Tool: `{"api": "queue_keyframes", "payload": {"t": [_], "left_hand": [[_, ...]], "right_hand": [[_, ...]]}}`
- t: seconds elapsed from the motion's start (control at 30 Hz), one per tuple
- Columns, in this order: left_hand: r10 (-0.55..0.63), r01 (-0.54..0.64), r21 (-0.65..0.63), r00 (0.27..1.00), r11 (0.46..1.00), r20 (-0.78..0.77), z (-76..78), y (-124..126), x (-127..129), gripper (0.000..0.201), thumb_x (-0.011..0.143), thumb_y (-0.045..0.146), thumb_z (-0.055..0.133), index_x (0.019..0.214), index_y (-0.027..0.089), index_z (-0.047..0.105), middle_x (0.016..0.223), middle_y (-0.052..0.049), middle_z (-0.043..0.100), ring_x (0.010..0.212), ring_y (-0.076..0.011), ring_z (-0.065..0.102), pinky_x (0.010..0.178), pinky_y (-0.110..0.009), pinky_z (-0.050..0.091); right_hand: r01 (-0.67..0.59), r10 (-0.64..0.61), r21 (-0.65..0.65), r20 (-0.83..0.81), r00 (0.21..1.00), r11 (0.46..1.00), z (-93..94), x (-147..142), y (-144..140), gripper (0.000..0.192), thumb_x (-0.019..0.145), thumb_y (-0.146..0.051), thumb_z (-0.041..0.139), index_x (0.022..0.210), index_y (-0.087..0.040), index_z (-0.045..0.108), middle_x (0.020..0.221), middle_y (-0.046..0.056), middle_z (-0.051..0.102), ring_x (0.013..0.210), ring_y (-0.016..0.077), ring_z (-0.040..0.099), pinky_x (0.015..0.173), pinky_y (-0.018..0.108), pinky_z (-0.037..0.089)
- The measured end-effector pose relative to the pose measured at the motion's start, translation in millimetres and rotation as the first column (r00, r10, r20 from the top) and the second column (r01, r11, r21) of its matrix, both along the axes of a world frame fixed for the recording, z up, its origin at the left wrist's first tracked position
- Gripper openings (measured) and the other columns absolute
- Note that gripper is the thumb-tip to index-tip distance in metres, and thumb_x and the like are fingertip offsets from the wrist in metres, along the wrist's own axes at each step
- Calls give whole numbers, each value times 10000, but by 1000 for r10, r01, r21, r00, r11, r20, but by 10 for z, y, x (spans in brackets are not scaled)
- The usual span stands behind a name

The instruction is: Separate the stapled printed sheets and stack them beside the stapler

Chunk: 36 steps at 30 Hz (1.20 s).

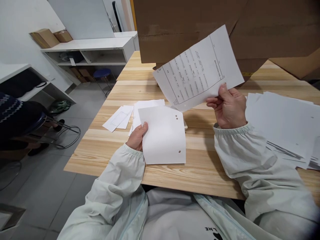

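Paper with print (191, 71) is up in the air, tilted, in front of a big brown box (180, 36). The right hand (231, 106) pinches it by the low edge, with the thumb on the printed side and the other fingers curled in close. The left hand (137, 137) has hold of a white sheet (162, 138) by its left side, thumb on top (I cannot tell how the fingers sit, since they are hidden under it). That sheet has small dark holes near its right side, and it is over the wooden counter (170, 175). A low corner of the print is near the top of the white sheet. Just past the left hand lie small papers (117, 119). A big messy pile of sheets (285, 123) lies to the right of the right hand.
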<state>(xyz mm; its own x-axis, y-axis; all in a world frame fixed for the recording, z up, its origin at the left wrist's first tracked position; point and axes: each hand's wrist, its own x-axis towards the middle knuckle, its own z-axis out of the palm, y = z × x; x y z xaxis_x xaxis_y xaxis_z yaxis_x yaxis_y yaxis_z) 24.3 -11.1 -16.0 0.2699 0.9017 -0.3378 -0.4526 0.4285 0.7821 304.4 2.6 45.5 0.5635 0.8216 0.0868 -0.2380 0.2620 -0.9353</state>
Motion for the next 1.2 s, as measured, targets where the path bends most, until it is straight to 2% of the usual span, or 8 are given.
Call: {"api": "queue_keyframes", "payload": {"t": [0.27, 0.47, 0.6, 0.67, 0.73, 0.87, 0.97, 1.2], "left_hand": [[6, -6, 8, 1000, 1000, -17, -49, 18, -23, 341, 857, 353, 676, 1094, 107, 666, 984, -123, 770, 1090, -257, 692, 1028, -385, 513], [22, -22, 16, 1000, 1000, -12, -49, 48, -46, 348, 872, 342, 656, 1134, 113, 651, 1020, -121, 764, 1103, -260, 687, 1027, -388, 519], [50, -50, -20, 999, 999, 19, 1, 53, -53, 274, 916, 305, 585, 1104, 122, 668, 1001, -109, 769, 1125, -259, 676, 1049, -395, 506], [35, -34, -40, 999, 999, 22, 19, 58, -61, 275, 927, 302, 567, 1084, 104, 675, 1003, -125, 766, 1115, -265, 680, 1057, -406, 498], [45, -44, -33, 998, 998, 32, 26, 71, -80, 283, 928, 298, 566, 1095, 96, 672, 1020, -133, 762, 1098, -262, 688, 1065, -408, 491], [142, -141, -14, 989, 990, 50, 24, 114, -134, 264, 931, 260, 562, 1123, 113, 666, 968, -106, 772, 1053, -242, 707, 1063, -388, 491], [155, -156, 4, 984, 988, 85, 29, 133, -157, 308, 961, 279, 513, 1156, 88, 654, 1015, -127, 765, 1092, -245, 692, 1079, -389, 477], [246, -244, -32, 956, 969, 159, 62, 153, -150, 407, 996, 317, 440, 1312, 92, 564, 1187, -132, 716, 1178, -218, 648, 1130, -366, 426]], "right_hand": [[-14, 14, -36, -19, 1000, 999, -159, -9, 67, 335, 830, -409, 711, 754, -207, 455, 547, -80, 533, 522, 96, 645, 437, 168, 504], [261, -264, -40, -153, 952, 965, -150, 435, 251, 249, 895, -278, 622, 732, -228, 441, 530, -86, 496, 514, 86, 615, 484, 189, 507], [372, -366, 154, -62, 928, 915, -35, 441, 121, 184, 865, -322, 664, 753, -258, 532, 710, -52, 648, 616, 127, 680, 572, 266, 570], [267, -326, 303, 162, 931, 915, -31, 198, -38, 109, 867, -367, 665, 821, -273, 633, 843, -29, 708, 706, 188, 721, 637, 354, 609], [48, -231, 377, 457, 859, 925, -82, -84, -209, 93, 884, -361, 649, 887, -289, 708, 914, -2, 735, 823, 245, 735, 743, 445, 624], [-417, -11, 258, 861, 509, 871, -264, -371, -407, 231, 874, -188, 633, 1047, -310, 729, 1105, 20, 735, 1017, 247, 715, 915, 430, 599], [-557, 49, 182, 926, 374, 810, -364, -340, -406, 327, 867, -105, 580, 1110, -286, 705, 1137, 24, 728, 1039, 211, 711, 898, 341, 607], [-668, 98, 97, 964, 248, 738, -378, -312, -393, 364, 864, -77, 539, 1128, -288, 673, 1130, 28, 729, 1019, 190, 716, 849, 301, 613]]}}
